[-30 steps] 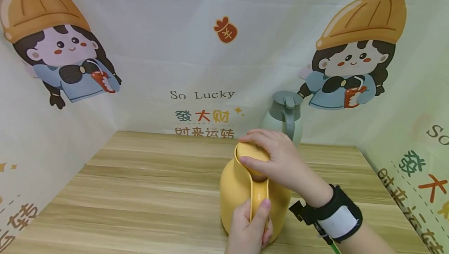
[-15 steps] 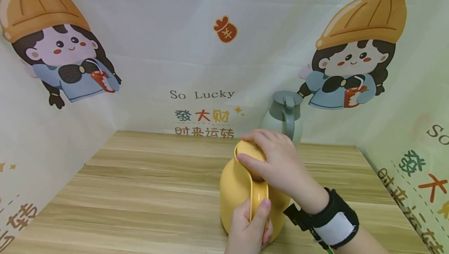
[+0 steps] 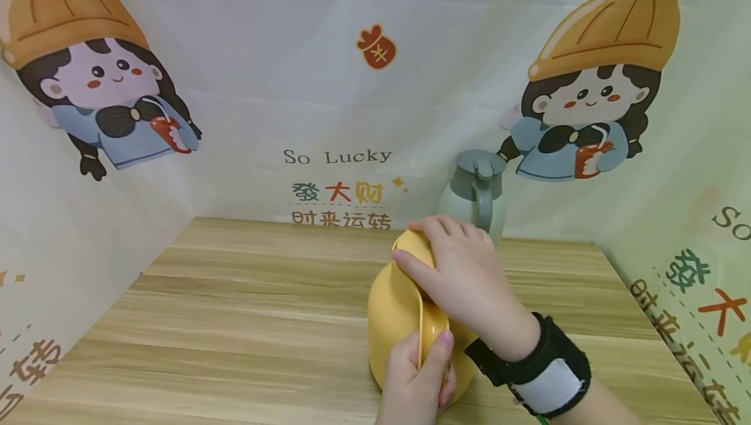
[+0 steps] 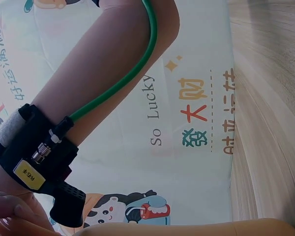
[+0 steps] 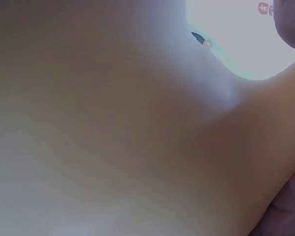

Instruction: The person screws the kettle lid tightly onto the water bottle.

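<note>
An upright yellow jug [image 3: 387,327] stands on the wooden table, right of centre in the head view. My left hand [image 3: 413,376] grips its handle [image 3: 435,317], thumb lying along the near side. On top, my right hand [image 3: 469,281] holds the round yellow lid [image 3: 415,246], with the thumb at its left edge and the fingers over its far side. The palm hides much of the lid. In the right wrist view the jug's blurred surface [image 5: 88,123] fills most of the frame. Only a strip of the jug [image 4: 211,229] shows along the bottom of the left wrist view.
A pale green jug [image 3: 480,184] with a grey-green lid stands behind, against the printed backdrop [image 3: 328,86]. The right wrist wears a black strap [image 3: 551,366] with a camera and a green cable [image 4: 132,69]. The wooden table [image 3: 235,321] extends to the left.
My right hand has turned on the lid, its wrist swinging left and its thumb sliding up and left. The palm covers more of the lid. My left hand keeps its grip on the handle.
</note>
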